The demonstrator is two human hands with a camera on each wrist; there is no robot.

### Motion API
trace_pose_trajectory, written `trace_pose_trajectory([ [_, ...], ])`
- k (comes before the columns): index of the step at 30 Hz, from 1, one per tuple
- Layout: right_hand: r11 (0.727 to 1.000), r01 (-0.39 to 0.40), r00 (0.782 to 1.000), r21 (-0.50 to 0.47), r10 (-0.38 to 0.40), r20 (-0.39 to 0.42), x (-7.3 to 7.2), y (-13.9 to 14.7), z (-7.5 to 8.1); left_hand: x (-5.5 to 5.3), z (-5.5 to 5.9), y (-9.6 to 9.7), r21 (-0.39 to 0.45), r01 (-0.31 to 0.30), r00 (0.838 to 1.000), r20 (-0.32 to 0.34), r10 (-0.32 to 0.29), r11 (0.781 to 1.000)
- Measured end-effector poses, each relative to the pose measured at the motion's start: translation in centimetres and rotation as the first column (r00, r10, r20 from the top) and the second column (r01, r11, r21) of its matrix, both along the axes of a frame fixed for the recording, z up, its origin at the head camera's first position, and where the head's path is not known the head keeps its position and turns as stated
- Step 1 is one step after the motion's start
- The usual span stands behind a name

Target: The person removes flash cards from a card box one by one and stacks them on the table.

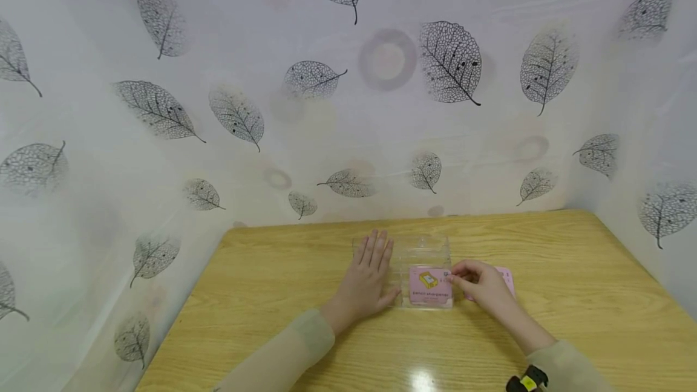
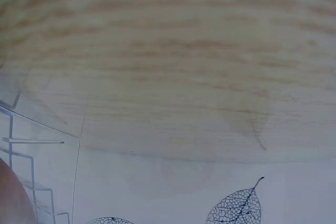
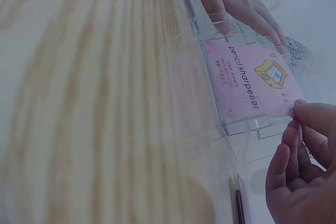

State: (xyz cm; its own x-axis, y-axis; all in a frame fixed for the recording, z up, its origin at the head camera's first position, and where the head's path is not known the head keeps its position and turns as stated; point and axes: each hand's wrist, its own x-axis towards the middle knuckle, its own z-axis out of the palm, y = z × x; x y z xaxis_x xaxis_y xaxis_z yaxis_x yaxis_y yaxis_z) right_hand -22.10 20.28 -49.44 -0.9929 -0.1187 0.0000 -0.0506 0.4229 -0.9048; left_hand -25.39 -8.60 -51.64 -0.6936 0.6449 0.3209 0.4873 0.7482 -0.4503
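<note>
A pink pencil sharpener card (image 1: 430,293) lies against the right part of a clear plastic stepped holder (image 1: 422,251). My right hand (image 1: 484,288) pinches the card's right edge between thumb and fingers, as the right wrist view also shows for the card (image 3: 244,80). Across the left part of the holder rests my left hand (image 1: 366,280), its fingers straight and pointing away from me. In the left wrist view, the holder's stepped side (image 2: 32,174) shows at the lower left, with a bit of a finger in front.
More pink cards (image 1: 507,280) lie on the wooden table (image 1: 261,313), partly hidden behind my right hand. A pale curtain (image 1: 245,47) with a leaf print closes off the back and sides. A dark strap with a yellow patch (image 1: 528,383) sits by the right sleeve.
</note>
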Motion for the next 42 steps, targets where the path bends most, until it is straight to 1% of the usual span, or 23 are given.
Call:
trace_pose_trajectory([
  [5,1.000,-0.006,1.000,0.005,0.006,-0.009,0.07,-0.01,0.13,-0.01,0.11,0.00,0.000,0.001,1.000,0.011,-0.001,1.000],
  [13,1.000,-0.003,0.999,-0.005,0.003,-0.044,0.10,0.00,0.30,0.06,0.21,0.00,-0.014,-0.013,1.000,0.020,0.013,1.000],
  [26,1.000,0.015,1.000,0.003,-0.015,-0.013,-0.04,-0.13,0.47,0.01,0.24,0.02,-0.018,-0.018,0.999,0.046,0.018,1.000],
  [28,1.000,0.016,1.000,0.007,-0.016,-0.010,-0.05,-0.14,0.51,-0.04,0.19,0.01,-0.018,-0.013,0.999,0.037,0.013,1.000],
  [35,0.998,0.033,0.998,0.052,-0.030,-0.051,-0.12,-0.12,0.51,-0.10,0.12,-0.07,-0.014,-0.001,1.000,0.017,0.001,1.000],
  [42,0.998,0.034,0.997,0.058,-0.030,-0.075,-0.27,-0.01,0.55,-0.11,0.08,-0.09,-0.016,-0.002,1.000,0.013,0.002,1.000],
])
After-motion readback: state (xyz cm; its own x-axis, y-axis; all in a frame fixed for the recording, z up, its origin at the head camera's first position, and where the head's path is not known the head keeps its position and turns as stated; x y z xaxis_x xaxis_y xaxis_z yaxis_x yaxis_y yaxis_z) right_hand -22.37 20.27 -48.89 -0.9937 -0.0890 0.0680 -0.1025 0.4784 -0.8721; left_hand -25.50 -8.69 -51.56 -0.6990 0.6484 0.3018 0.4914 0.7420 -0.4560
